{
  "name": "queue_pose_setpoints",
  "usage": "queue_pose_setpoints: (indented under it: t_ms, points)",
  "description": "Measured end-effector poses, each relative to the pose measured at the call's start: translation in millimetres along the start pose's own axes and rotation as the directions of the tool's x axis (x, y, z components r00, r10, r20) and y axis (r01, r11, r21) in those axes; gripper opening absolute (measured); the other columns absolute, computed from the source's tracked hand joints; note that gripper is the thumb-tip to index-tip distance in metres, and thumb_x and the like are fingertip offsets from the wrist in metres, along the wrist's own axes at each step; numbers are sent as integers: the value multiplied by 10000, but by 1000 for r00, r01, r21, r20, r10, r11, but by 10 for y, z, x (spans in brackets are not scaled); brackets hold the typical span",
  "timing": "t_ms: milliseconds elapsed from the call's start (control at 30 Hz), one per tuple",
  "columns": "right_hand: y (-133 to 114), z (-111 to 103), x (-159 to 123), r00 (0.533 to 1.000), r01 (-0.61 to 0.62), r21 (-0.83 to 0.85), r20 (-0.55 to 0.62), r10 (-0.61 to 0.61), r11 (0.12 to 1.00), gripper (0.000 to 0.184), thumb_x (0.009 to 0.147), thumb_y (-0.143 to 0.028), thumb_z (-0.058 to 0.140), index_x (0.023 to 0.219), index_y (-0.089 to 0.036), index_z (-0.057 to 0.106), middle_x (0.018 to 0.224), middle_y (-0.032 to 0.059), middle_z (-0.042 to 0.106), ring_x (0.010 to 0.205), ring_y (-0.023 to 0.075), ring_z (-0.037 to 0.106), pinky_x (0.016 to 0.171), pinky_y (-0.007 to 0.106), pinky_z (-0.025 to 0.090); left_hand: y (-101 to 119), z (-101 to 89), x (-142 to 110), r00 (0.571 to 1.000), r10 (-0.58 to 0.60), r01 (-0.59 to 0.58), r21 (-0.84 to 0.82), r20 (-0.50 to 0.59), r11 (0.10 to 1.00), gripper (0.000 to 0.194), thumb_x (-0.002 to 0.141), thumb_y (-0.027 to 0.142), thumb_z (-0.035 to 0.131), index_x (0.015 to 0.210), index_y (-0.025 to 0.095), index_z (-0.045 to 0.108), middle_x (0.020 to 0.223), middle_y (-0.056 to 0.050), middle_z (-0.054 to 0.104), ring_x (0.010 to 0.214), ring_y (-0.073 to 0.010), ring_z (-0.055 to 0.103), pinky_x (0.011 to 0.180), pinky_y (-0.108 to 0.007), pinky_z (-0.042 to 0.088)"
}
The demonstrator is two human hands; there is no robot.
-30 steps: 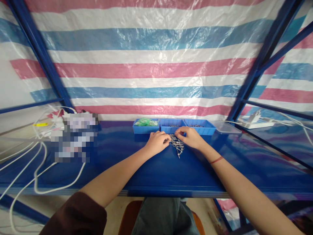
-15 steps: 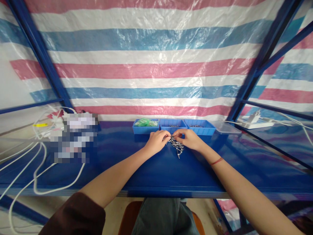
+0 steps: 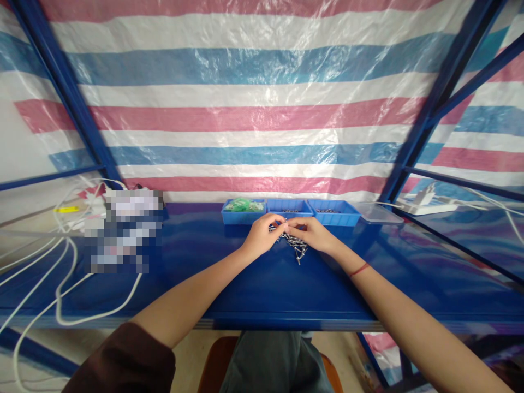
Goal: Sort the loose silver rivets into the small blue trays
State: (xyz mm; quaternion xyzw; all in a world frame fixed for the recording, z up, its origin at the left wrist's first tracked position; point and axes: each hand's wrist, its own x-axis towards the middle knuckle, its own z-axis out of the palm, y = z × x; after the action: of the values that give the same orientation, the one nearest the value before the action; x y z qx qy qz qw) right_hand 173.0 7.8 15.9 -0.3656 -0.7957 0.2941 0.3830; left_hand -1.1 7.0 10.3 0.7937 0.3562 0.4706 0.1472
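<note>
Saw three blue plastic bins in one row at the far side of the surface [image 3: 262, 295]: in the left bin [image 3: 243, 219], a heap of green and whitish pieces [image 3: 244, 204]; in the middle bin [image 3: 290, 203], small metal parts [image 3: 290, 210]; in the right bin [image 3: 333, 220], similar metal bits [image 3: 327, 210]. Just right of these, noticed a flat, clear plastic container [image 3: 380, 213]. In front of the middle bin, found both hands close together, left hand [image 3: 262, 236] and right hand [image 3: 313, 232], with bent fingers and fingertips meeting, in a half-closed, pinching manner. Could not tell for certain any small thing between the fingertips, so could not say grasping or released. Below and just beside the hands, observed a loose pile of metal pieces [image 3: 298, 249], thin, rod-like and shiny, lying crosswise on the smooth, glossy blue metal. Behind, saw a wrinkled, striped plastic sheet [image 3: 254, 117].
</note>
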Motion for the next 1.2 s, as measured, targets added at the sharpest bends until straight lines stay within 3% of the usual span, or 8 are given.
queue_pose_setpoints:
  t_ms: [300, 500, 833, 1033, 1200]
  points:
    - [6, -2, 3, 1000, 21, -114, -12, -22, 993, 347, 792, -465, 538, 797, -142, 665, 747, 40, 653, 663, 141, 560, 629, 269, 443, 7, 4, -3, 999, -2, 1, -29, -36, 1000, 128, 816, 258, 537, 868, 184, 627, 832, -10, 661, 734, -127, 594, 707, -240, 456]
    - [-25, 7, 6, 997, 67, -129, -16, -70, 989, 313, 831, -428, 497, 826, -150, 640, 796, 44, 647, 707, 147, 570, 641, 270, 441, 4, -6, 0, 998, 47, -49, -46, -51, 998, 124, 827, 256, 533, 874, 188, 625, 853, -15, 665, 773, -133, 602, 737, -241, 459]
    - [-149, -55, 3, 945, 125, -242, -268, -190, 962, 192, 786, -358, 583, 798, -177, 647, 767, 48, 617, 711, 151, 554, 606, 279, 418, 17, -42, 27, 989, 76, -80, -28, -124, 996, 100, 815, 235, 551, 867, 186, 621, 863, -16, 659, 762, -125, 594, 739, -244, 462]
    - [-226, -68, -11, 921, 154, -244, -317, -228, 958, 207, 777, -385, 594, 806, -188, 651, 771, 47, 620, 699, 150, 547, 591, 280, 421, -19, -50, 27, 996, 32, -34, -18, -87, 999, 124, 817, 254, 544, 880, 186, 626, 879, -17, 662, 780, -131, 599, 753, -252, 467]
    - [-195, -85, -5, 925, 136, -305, -302, -231, 943, 253, 793, -417, 567, 729, -181, 631, 719, 46, 619, 670, 152, 542, 589, 279, 411, -75, -17, 31, 998, -10, 8, 37, 68, 999, 168, 829, 286, 525, 882, 184, 647, 861, -24, 672, 781, -145, 610, 754, -264, 473]
